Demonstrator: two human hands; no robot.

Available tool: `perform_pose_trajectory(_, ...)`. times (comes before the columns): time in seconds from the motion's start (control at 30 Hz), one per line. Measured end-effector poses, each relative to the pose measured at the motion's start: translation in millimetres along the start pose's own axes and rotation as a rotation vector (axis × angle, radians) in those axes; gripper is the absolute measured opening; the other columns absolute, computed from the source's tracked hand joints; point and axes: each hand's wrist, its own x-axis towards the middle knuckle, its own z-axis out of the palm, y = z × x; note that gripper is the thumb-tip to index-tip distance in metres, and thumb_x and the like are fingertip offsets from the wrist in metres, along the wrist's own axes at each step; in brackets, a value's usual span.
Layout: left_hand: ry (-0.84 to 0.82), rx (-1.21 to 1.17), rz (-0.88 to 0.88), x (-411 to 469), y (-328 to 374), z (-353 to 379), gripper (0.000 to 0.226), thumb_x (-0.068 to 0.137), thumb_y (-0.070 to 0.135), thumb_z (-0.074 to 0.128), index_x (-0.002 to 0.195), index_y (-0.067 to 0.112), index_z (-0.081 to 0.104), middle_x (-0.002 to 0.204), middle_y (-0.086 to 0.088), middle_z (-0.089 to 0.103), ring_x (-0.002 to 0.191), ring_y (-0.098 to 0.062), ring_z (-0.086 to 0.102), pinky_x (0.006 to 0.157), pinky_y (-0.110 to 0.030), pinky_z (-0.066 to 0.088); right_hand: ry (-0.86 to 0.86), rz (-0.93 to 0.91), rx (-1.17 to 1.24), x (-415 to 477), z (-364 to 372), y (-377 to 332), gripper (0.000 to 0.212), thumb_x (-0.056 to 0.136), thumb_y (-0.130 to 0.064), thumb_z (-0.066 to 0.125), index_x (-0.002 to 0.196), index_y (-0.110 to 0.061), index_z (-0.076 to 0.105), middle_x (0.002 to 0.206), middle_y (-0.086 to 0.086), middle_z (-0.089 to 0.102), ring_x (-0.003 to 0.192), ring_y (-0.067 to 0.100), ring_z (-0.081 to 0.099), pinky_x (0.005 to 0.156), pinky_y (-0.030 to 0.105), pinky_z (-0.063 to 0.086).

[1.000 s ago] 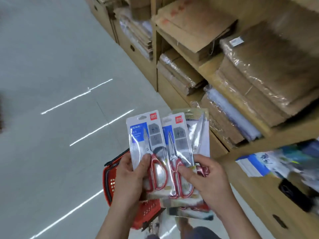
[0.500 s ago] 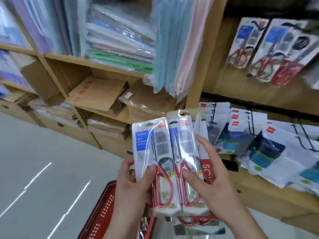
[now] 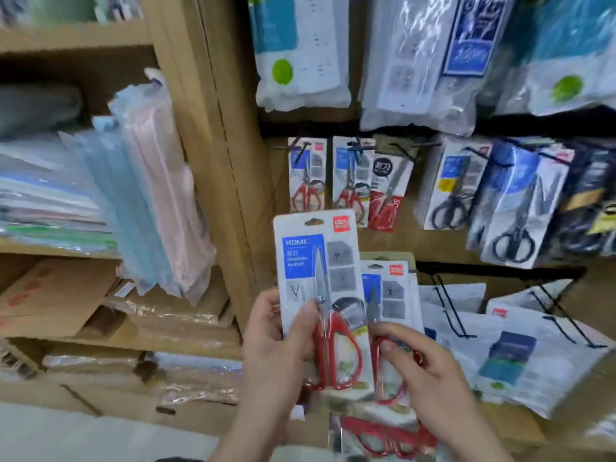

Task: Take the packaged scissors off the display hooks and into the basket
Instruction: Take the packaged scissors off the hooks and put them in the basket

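held scissor packs (image 3: 333, 261) fronting hooked scissor packs (image 3: 306, 181), folders (image 3: 150, 195) left

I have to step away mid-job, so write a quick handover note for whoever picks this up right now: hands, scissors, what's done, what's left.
Left hand grips one red-handled scissors pack, thumb on its front.
Right hand pinches a second pack; a third pack shows below it, grip unclear.
More red-handled packs hang on the display hooks, black-handled ones to their right.
Basket is not in view.
Done: held packs are off the hooks. Left: drop them into the basket.
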Motion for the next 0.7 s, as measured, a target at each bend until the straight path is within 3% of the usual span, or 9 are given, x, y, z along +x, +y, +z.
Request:
perform_pose_trajectory(0.07,0.019,-0.022,-0.011,19.5,0.4,21.7,0.008,0.090,0.027,0.064,0.086,0.021,0.062,0.058,0.003,0.063,0.045,-0.012,0.052,0.045,-0.032,0.044,-0.022,-0.004,0.021,20.9,-18.6,2.7,0.039,0.094,-0.007,0.062,0.084,-0.040,0.078,0.097,-0.028,0.072,0.096,-0.015,0.061,0.076,-0.002,0.041)
perform_pose_trajectory(0.17,0.040,-0.015,-0.023,42.6,-1.3,41.1,0.009,0.096,0.022,0.059,0.088,0.017,0.060,0.050,0.004,0.056,0.040,-0.010,0.043,0.039,-0.025,0.036,-0.085,-0.025,0.008,46.8,-27.0,-3.1,0.040,0.094,-0.011,0.062,0.081,-0.046,0.077,0.096,-0.030,0.071,0.095,-0.012,0.063,0.076,0.000,0.043)
perform_pose_trajectory(0.23,0.070,0.010,-0.001,57.3,-1.0,48.3,0.008,0.097,0.021,0.059,0.094,0.013,0.060,0.056,0.001,0.062,0.043,-0.011,0.051,0.043,-0.026,0.042,-0.119,-0.046,0.015,63.6,-24.0,-5.4,0.031,0.093,-0.016,0.064,0.084,-0.043,0.075,0.094,-0.028,0.072,0.093,-0.010,0.064,0.076,0.002,0.044)
perform_pose_trajectory(0.3,0.126,0.008,0.018,73.1,2.4,49.9,0.008,0.098,0.019,0.058,0.096,0.012,0.060,0.066,-0.004,0.068,0.050,-0.011,0.058,0.046,-0.024,0.048,-0.132,-0.038,0.065,76.2,-17.0,-9.8,0.008,0.084,-0.036,0.067,0.086,-0.040,0.074,0.094,-0.028,0.072,0.093,-0.010,0.064,0.075,0.001,0.043)
perform_pose_trajectory(0.4,0.205,0.057,0.064,104.5,11.4,47.3,0.006,0.098,0.020,0.059,0.095,0.015,0.061,0.080,-0.003,0.075,0.067,-0.016,0.070,0.061,-0.030,0.057,-0.158,-0.037,0.103,97.8,-7.4,-11.0,0.031,0.065,-0.054,0.068,0.088,-0.034,0.072,0.095,-0.028,0.069,0.096,-0.010,0.061,0.075,0.000,0.041)
perform_pose_trajectory(0.53,0.192,0.112,0.092,141.3,15.5,39.1,0.009,0.098,0.022,0.059,0.096,0.013,0.060,0.088,-0.006,0.076,0.081,-0.024,0.072,0.075,-0.045,0.058,-0.156,-0.016,0.117,121.4,9.8,-14.6,0.033,0.055,-0.057,0.076,0.083,-0.040,0.072,0.099,-0.032,0.066,0.099,-0.017,0.056,0.077,0.004,0.042)
perform_pose_trajectory(0.7,0.128,0.144,0.062,164.5,17.3,30.9,0.006,0.098,0.023,0.059,0.099,0.018,0.058,0.089,-0.001,0.077,0.081,-0.022,0.075,0.069,-0.038,0.060,-0.112,-0.002,0.089,140.3,25.2,-17.3,0.028,0.059,-0.045,0.084,0.083,-0.039,0.071,0.096,-0.026,0.069,0.092,-0.014,0.060,0.070,0.000,0.042)
